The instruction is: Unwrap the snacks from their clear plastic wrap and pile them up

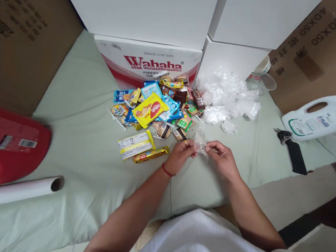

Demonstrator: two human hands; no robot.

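Observation:
Between my hands is a clear plastic bag (201, 140), thin and crumpled. My left hand (182, 153), with a red cord at its wrist, pinches the bag's left side. On the other side, my right hand (222, 158) grips its edge between thumb and fingers. Just beyond lies a heap of wrapped snacks, with a yellow snack packet (150, 110) on top. A white-and-yellow packet (135, 144) and a gold-wrapped bar (151, 154) lie left of my left hand. Behind my right hand is a pile of crumpled clear bags (227, 94).
A Wahaha carton (150, 59) and white boxes stand at the back. Brown cartons flank both sides. At right are a white jug (326, 117), a black phone (296, 157) and keys (282, 135). A red object (8, 146) and white tube (16, 191) lie left.

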